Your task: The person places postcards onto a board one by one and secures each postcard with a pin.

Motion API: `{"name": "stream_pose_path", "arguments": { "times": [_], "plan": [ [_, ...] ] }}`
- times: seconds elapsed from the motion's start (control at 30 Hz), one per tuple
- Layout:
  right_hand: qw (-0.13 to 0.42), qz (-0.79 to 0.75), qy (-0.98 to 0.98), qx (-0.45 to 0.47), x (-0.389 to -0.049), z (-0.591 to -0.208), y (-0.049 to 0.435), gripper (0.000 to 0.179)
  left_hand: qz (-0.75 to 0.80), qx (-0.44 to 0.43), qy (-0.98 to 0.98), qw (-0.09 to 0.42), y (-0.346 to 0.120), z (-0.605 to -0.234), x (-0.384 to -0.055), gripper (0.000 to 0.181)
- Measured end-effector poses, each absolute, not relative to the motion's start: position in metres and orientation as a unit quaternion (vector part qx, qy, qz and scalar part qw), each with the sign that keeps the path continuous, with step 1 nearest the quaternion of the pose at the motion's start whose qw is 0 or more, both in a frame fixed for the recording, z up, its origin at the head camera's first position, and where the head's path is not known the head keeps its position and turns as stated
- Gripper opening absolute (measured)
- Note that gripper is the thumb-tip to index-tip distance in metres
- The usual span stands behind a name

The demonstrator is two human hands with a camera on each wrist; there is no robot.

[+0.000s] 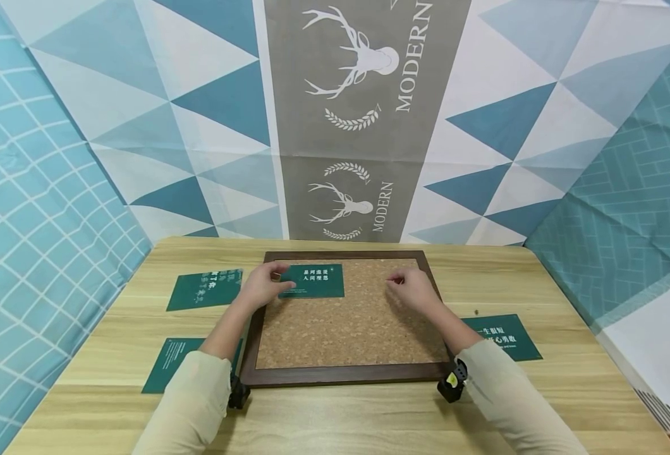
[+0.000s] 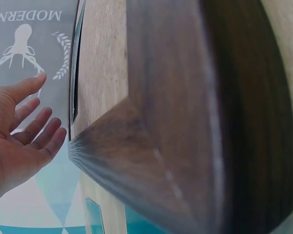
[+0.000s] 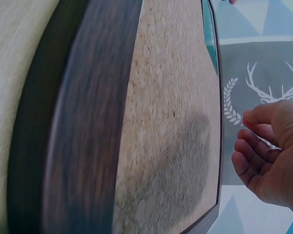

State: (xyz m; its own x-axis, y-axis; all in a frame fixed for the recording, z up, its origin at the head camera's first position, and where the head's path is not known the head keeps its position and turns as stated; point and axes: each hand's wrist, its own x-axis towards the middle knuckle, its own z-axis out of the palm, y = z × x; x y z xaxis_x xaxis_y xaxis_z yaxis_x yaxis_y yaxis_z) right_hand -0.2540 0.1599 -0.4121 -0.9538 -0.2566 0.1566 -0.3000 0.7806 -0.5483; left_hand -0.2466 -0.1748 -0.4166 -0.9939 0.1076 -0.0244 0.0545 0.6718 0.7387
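A corkboard (image 1: 352,332) in a dark brown wooden frame lies on the table. On its upper left part is a green card (image 1: 319,287) with white characters, and a small pale dot shows near the card's top right corner. My left hand (image 1: 261,287) is over the board's left side, fingers and thumb spread at the card's left end. In the left wrist view that palm holds nothing. Above the cork on the right, my right hand (image 1: 413,289) has thumb and index fingertips together, other fingers curled. I cannot tell whether they pinch something small.
Left of the board lie an upper green card (image 1: 203,291) and a lower one (image 1: 167,366), partly under my left forearm. Another green card (image 1: 508,338) is at the right, partly behind my right forearm, with a small dark object (image 1: 476,311) just above. A patterned cloth (image 1: 358,126) hangs behind.
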Motion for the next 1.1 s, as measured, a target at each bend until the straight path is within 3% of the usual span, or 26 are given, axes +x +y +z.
{"name": "stream_pose_path", "arguments": {
  "times": [0.5,1.1],
  "plan": [
    [0.039,0.285,-0.946,0.152,-0.258,-0.415,0.143,0.017,0.415,0.048,0.907,0.046,-0.165,-0.413,-0.245,0.049],
    [0.003,0.290,-0.946,0.147,-0.256,-0.412,0.120,0.017,0.401,0.065,0.913,0.038,-0.159,-0.421,-0.248,0.047]
  ]
}}
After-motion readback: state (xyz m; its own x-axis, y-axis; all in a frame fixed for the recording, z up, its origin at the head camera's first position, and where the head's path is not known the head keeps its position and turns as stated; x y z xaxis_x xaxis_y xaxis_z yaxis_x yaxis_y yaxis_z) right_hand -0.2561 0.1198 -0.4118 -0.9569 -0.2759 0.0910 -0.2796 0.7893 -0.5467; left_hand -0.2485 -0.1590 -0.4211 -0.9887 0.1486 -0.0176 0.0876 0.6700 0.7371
